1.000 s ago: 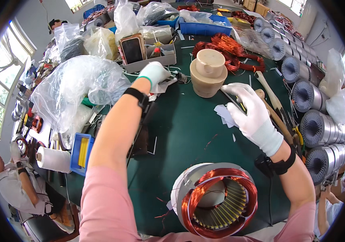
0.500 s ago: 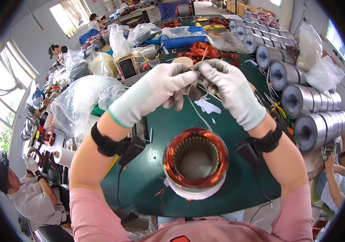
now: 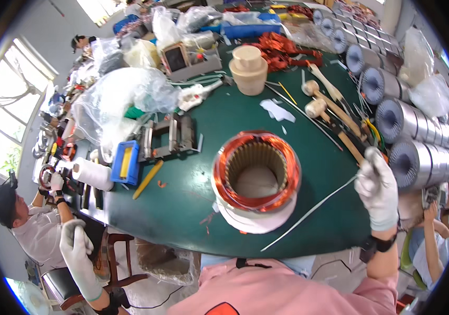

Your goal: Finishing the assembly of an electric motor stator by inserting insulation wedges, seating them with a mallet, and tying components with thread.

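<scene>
Green table (image 3: 335, 226), head view. Right gloved hand (image 3: 379, 191): fingers pinched on a thin white cord (image 3: 308, 211), which slants leftward from them toward the table's near edge. Copper-wound ring (image 3: 258, 203): left of these fingers and apart from them, on a round white base (image 3: 256, 224). Mallets (image 3: 316, 108) lie beyond the same fingers; steel cylinders (image 3: 426, 163) lie to their right. Left gloved hand (image 3: 77, 252): fingers loosely bent, off the table; whether they grip anything cannot be told.
</scene>
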{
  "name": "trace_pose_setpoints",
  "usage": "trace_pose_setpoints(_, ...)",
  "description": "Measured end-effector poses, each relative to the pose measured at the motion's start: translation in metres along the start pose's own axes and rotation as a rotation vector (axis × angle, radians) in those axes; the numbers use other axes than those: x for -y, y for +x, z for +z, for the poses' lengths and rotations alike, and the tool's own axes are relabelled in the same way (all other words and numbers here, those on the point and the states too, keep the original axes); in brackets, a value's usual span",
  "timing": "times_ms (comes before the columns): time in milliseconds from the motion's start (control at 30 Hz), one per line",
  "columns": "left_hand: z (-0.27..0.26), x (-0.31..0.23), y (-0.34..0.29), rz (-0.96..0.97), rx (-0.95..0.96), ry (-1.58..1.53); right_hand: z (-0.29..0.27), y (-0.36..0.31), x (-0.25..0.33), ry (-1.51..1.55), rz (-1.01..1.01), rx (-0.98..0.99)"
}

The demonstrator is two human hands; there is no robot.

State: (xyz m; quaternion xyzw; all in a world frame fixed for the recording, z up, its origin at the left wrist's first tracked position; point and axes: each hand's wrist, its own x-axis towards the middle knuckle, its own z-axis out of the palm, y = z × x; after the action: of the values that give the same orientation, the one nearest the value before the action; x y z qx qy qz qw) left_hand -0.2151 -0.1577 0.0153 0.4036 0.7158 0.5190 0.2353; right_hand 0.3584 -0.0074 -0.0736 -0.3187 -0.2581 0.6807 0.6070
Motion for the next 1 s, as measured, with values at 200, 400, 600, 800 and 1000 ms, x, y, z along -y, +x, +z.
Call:
trace_pose_setpoints(200,0.157,-0.047,-0.030,0.456,0.419,0.172,0.108,0.004,-0.035,-0.018,0.098,0.220)
trace_pose_setpoints(400,0.265,-0.082,-0.065,0.294,1.031,-0.250,0.131,-0.029,-0.040,-0.014,0.069,0.276)
trace_pose_setpoints(600,0.250,-0.071,-0.044,0.148,1.340,-0.166,0.100,-0.049,-0.030,0.266,0.231,0.147)
trace_pose_setpoints(800,0.203,-0.035,-0.040,0.111,1.935,-0.794,0.120,-0.063,-0.053,-0.252,0.782,0.664)
trace_pose_setpoints(1000,0.143,-0.015,-0.081,0.451,1.664,-0.306,0.123,-0.082,-0.077,-0.534,0.769,1.062)
